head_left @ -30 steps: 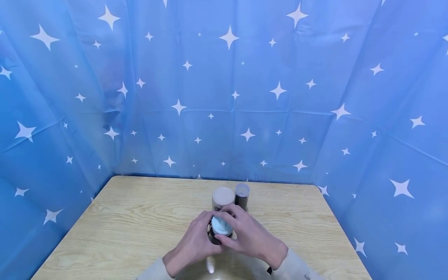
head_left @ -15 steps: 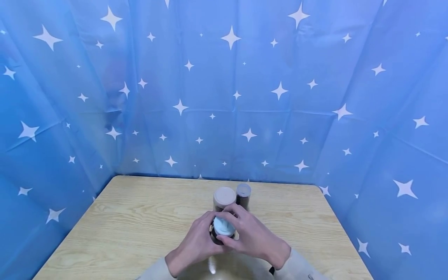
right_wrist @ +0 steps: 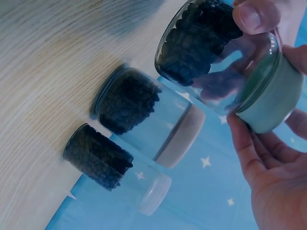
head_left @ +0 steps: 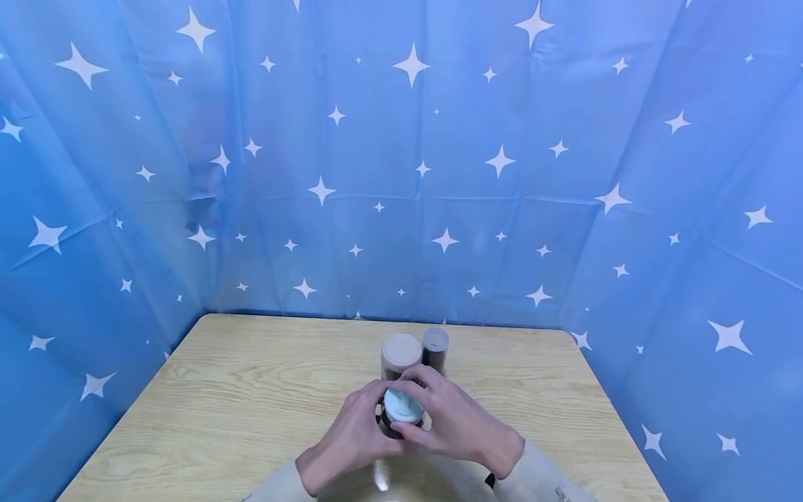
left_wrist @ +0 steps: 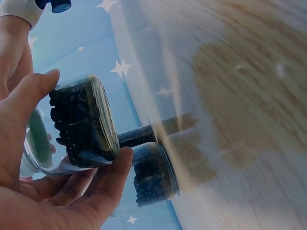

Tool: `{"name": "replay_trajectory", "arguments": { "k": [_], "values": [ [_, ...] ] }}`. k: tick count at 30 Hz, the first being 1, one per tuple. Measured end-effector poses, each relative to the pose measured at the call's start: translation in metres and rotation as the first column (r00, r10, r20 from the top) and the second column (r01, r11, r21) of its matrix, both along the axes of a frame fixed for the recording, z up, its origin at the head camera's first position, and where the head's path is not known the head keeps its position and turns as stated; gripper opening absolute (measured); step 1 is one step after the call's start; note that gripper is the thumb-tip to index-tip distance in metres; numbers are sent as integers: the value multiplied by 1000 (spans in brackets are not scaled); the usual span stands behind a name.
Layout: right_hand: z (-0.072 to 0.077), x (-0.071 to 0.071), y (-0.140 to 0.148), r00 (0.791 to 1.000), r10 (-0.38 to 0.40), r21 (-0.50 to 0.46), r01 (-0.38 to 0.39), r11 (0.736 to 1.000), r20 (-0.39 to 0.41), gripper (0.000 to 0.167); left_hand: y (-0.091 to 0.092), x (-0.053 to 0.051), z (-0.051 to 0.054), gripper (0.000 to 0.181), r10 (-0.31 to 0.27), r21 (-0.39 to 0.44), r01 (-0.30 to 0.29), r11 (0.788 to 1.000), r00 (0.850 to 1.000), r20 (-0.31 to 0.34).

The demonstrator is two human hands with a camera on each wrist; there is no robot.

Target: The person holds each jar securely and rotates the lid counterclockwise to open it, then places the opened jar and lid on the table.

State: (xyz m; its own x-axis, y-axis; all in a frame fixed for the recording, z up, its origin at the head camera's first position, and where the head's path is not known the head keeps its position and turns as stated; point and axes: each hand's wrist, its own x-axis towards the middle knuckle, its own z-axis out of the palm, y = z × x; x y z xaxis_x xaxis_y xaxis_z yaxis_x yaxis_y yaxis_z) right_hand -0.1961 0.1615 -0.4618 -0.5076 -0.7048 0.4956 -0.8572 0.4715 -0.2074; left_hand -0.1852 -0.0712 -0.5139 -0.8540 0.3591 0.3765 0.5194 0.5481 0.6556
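My left hand [head_left: 353,427] grips a clear glass jar [left_wrist: 81,124] partly filled with dark beans; its fingers and thumb curl round the jar's sides. The jar looks lifted above the tabletop in the left wrist view. A pale blue-green lid [right_wrist: 273,96] sits on this jar. Fingers and thumb of my right hand [head_left: 456,422] pinch the lid's rim from both sides. Just beyond the hands stand a wider jar [right_wrist: 129,100] with a pale lid and a narrow jar [right_wrist: 98,158] with a translucent cap, both holding dark beans. The hands hide part of the held jar.
The wood-grain table [head_left: 251,390] extends to both sides of the hands. Its far edge meets a blue curtain [head_left: 376,153] with white stars, which also lines both sides.
Both hands, with the jar and its lid, have shifted slightly to the right. The grips look the same, and the two standing jars have stayed in place.
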Motion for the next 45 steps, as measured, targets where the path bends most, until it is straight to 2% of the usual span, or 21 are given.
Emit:
{"name": "replay_trajectory", "arguments": {
  "k": [10,21,33,45],
  "values": [
    [3,-1,4,1000,20,24,-20,1000,-7,55,2,-1,-1,76,-15,13,16,1000,1000,-19],
    [5,-1,8,998,54,35,-55,998,34,56,1,1,0,76,-43,38,42,998,999,23],
    [7,-3,11,997,80,38,-80,996,7,56,1,2,1,78,-97,67,94,993,994,50],
    [6,-5,12,993,112,40,-111,993,-21,55,1,1,1,77,-90,38,88,995,994,54]
  ]
}}
